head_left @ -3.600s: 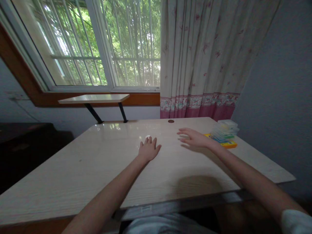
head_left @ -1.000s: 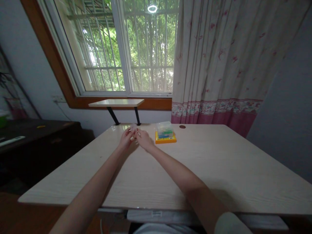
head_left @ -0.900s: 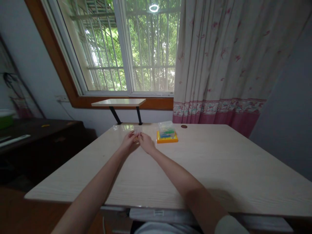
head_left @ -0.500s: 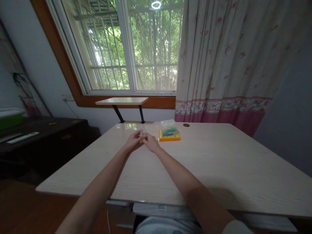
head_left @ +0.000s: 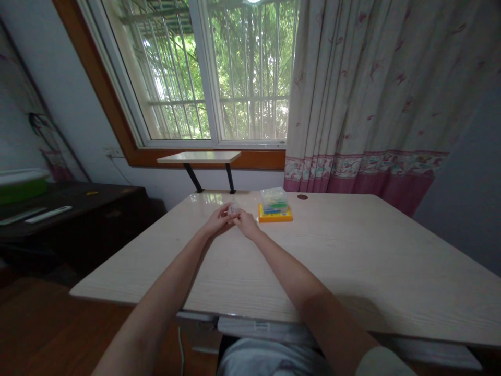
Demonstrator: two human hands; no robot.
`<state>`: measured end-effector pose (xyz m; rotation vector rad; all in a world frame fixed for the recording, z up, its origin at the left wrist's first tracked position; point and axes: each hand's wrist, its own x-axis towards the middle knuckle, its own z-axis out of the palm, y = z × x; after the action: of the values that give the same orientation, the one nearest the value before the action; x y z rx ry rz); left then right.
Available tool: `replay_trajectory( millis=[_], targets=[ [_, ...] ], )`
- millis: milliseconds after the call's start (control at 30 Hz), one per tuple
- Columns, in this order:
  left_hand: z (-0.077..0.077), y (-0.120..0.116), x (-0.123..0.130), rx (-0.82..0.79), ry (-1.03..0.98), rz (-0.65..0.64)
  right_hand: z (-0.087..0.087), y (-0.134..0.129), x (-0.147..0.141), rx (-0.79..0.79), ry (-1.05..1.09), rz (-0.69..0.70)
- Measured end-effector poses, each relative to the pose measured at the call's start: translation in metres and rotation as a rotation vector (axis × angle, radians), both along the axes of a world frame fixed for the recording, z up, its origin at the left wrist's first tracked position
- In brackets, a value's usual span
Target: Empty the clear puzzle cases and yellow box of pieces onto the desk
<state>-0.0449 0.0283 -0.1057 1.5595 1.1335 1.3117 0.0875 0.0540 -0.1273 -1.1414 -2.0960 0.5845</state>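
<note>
Just above the pale desk [head_left: 332, 250], my two hands meet around a small clear, crinkly plastic item [head_left: 234, 208]. Its exact nature is too small to tell. My left hand [head_left: 217, 219] is closed on its left side. From the right, my right hand [head_left: 246, 223] pinches its lower edge, fingertips close to the left ones. Right of my hands lies a yellow-orange box [head_left: 276, 217], flat on the desk. A clear plastic case [head_left: 274, 200] with green and blue pieces in it rests on top of this box.
A small raised shelf [head_left: 199, 156] on black legs stands at the desk's back left, below the window. A dark cabinet [head_left: 117, 201] at the left bears a green container [head_left: 23, 187] and a white strip-like object [head_left: 49, 214]. A round cable hole [head_left: 302, 197] is near the back edge.
The whole view has shifted slightly, with the desk appearing a little higher and further right. My fingers have changed their hold slightly around the clear plastic.
</note>
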Motion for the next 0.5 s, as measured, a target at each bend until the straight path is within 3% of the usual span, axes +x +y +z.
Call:
replay_trajectory(
  millis=[133, 367, 500],
  targets=[
    [-0.005, 0.002, -0.007, -0.043, -0.029, 0.037, -0.001, 0.005, 0.007, 0.017, 0.005, 0.031],
    [-0.007, 0.004, -0.019, -0.051, -0.035, -0.048, -0.002, 0.008, 0.014, 0.053, -0.039, 0.035],
    [-0.007, 0.006, -0.026, 0.021, 0.080, -0.026, 0.000, 0.006, 0.015, 0.078, -0.103, -0.001]
  ],
)
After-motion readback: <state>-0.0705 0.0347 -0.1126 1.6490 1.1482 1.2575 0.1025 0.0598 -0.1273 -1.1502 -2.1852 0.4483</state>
